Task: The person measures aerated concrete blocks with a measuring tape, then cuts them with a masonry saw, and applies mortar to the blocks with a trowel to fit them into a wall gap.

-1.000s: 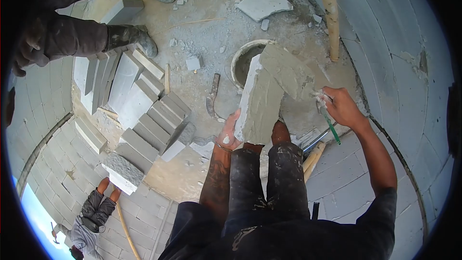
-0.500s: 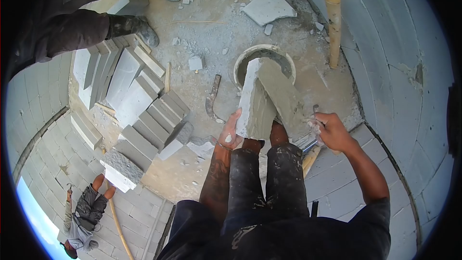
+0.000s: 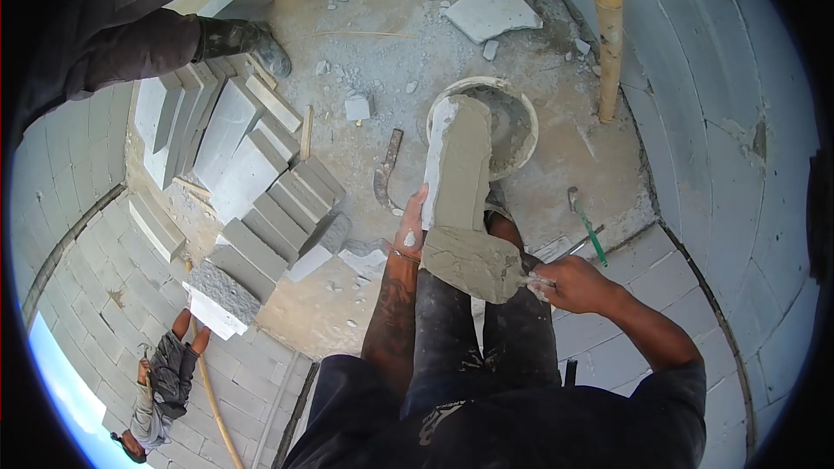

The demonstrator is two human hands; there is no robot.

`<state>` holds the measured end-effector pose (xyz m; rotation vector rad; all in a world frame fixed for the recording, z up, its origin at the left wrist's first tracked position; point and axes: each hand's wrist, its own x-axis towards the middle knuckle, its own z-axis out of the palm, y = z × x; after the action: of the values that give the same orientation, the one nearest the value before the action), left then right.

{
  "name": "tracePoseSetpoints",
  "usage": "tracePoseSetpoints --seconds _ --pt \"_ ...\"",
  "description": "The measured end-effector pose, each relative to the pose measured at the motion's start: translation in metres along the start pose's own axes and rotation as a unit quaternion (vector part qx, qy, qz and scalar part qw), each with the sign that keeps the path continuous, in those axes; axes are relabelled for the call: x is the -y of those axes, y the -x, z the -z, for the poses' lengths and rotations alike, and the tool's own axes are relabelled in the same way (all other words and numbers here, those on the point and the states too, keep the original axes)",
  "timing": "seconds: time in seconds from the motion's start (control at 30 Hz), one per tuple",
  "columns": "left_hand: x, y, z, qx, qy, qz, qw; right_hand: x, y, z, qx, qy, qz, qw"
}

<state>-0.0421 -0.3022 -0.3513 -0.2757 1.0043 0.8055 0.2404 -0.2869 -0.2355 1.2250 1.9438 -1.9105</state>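
Observation:
My left hand (image 3: 412,230) grips a pale block (image 3: 460,161) at its lower left side, fingers partly hidden behind it. Grey mortar coats the block's upward face. The block stands over my knees, its far end overlapping the rim of a round bucket (image 3: 527,149) that holds wet mortar. In my right hand (image 3: 573,285), closed round its handle, is a trowel (image 3: 473,264). Mortar covers the trowel's broad blade, which lies across the near end of the block.
Stacked blocks (image 3: 252,175) stand at the left. A hatchet-like tool (image 3: 388,169) and a green-handled hammer (image 3: 587,226) lie on the floor. A person's boots (image 3: 265,50) are at upper left, another person (image 3: 165,382) at lower left. A bamboo pole (image 3: 607,35) leans at upper right.
The trowel has moved from the block's right side down to its near end, with my right hand lower and nearer. The block has turned, showing its coated face more fully. The green-handled hammer is now uncovered.

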Motion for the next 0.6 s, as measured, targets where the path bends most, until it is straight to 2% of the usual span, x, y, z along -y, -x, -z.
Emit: tracePoseSetpoints --seconds 0.07,0.17,0.23,0.33,0.4,0.5,0.57,0.6 --pt "0.001 -0.002 0.004 -0.027 -0.042 -0.016 0.999 -0.004 0.003 0.003 0.018 -0.023 0.040 0.999" --pt "0.005 -0.002 0.007 -0.042 0.011 -0.031 0.999 -0.021 -0.001 0.014 -0.023 -0.094 0.027 0.995" --pt "0.002 0.005 0.002 0.013 0.104 0.021 0.994 -0.043 -0.018 0.032 -0.081 -0.091 -0.002 0.993" --pt "-0.002 0.009 0.005 0.049 0.077 0.039 0.995 -0.050 -0.049 0.067 -0.122 -0.099 -0.022 0.987" --pt "-0.004 0.012 0.005 0.030 0.064 0.040 0.997 -0.056 -0.060 0.074 -0.118 -0.140 -0.032 0.983" --pt "-0.009 0.011 0.013 0.008 0.073 0.045 0.996 -0.052 -0.043 0.046 -0.099 -0.058 0.028 0.993" --pt "-0.010 0.011 0.013 0.006 0.094 0.049 0.994 -0.024 -0.019 0.029 0.002 -0.067 0.019 0.998" --pt "-0.010 0.011 0.010 -0.015 0.047 0.012 0.999 -0.018 -0.008 0.016 0.021 -0.055 0.027 0.998"
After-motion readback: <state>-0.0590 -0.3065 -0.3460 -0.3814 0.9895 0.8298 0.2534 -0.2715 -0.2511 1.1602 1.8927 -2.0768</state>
